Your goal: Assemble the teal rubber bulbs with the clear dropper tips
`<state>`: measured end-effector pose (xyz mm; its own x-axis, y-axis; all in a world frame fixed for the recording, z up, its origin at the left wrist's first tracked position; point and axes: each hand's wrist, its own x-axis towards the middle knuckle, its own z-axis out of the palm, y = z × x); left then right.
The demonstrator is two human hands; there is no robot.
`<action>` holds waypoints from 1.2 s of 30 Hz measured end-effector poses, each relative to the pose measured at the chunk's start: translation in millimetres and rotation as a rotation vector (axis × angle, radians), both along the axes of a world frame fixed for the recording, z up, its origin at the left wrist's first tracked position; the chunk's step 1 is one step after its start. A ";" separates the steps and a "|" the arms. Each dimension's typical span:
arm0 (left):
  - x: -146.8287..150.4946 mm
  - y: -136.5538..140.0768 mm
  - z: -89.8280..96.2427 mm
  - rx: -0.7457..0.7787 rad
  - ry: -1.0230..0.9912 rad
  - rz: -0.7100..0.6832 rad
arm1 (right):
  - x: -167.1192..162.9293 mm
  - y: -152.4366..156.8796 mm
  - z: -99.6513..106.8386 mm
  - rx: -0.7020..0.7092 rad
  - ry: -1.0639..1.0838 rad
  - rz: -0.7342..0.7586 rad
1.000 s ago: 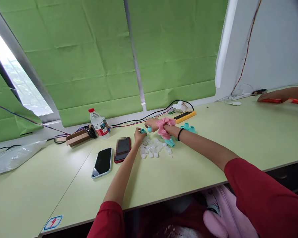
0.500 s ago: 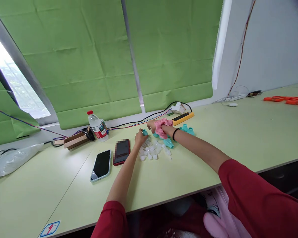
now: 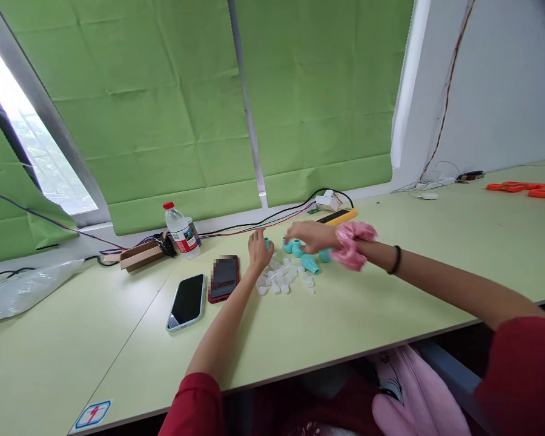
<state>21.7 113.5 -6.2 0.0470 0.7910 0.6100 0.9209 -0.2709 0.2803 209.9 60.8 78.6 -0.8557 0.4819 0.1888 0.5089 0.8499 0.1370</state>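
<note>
Near the centre of the frame, the left hand [image 3: 260, 249] has its fingers curved about a turquoise piece [image 3: 267, 243]; whether they grip it cannot be told. The right hand [image 3: 312, 235], just right of centre, is bent over more turquoise pieces [image 3: 309, 263], partly hiding them; its grip is unclear too. Translucent pieces [image 3: 279, 276] crowd the surface [image 3: 345, 315] below both hands. Left of these lie a red-edged phone [image 3: 224, 278] and a pale-edged phone [image 3: 186, 301], with a bottle [image 3: 182, 233] above. A yellow power strip [image 3: 345, 216] sits behind the right wrist; orange scissors [image 3: 527, 188] lie at the right edge.
</note>
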 end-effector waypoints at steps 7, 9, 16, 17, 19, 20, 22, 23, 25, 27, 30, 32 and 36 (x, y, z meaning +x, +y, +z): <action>79.7 13.6 29.8 -0.210 0.328 -0.271 | 32.5 -6.9 -53.9 0.209 -0.273 -0.049; 99.6 26.2 31.7 -0.414 0.420 -0.256 | 37.8 1.6 -62.6 0.237 -0.246 -0.040; 122.1 49.0 31.0 -0.546 0.457 -0.234 | 41.2 9.9 -70.7 0.112 -0.072 0.003; 122.0 48.5 31.8 -0.530 0.445 -0.228 | 40.7 9.2 -71.2 0.071 -0.044 0.000; 120.8 46.7 33.6 -0.496 0.412 -0.205 | 39.3 8.2 -72.1 -0.005 -0.009 -0.018; 119.8 45.9 34.2 -0.485 0.394 -0.192 | 38.5 7.9 -72.4 -0.030 -0.006 -0.027; 117.2 45.2 34.3 -0.488 0.365 -0.175 | 36.9 7.3 -72.0 -0.052 -0.008 -0.038; 115.8 45.4 33.7 -0.499 0.357 -0.176 | 36.4 6.9 -70.9 -0.053 -0.003 -0.036; 112.8 46.7 31.4 -0.530 0.354 -0.197 | 36.4 6.3 -66.9 -0.047 0.027 -0.025; 109.7 48.9 28.5 -0.557 0.358 -0.233 | 38.0 7.3 -61.1 -0.033 0.063 -0.037; 104.6 53.0 25.6 -0.576 0.363 -0.256 | 41.8 15.1 -53.1 -0.006 0.108 -0.093; 100.3 55.9 26.4 -0.577 0.360 -0.256 | 43.2 23.7 -50.0 -0.002 0.157 -0.126; 89.1 60.1 36.2 -0.562 0.339 -0.284 | 40.4 37.4 -48.2 0.003 0.234 -0.219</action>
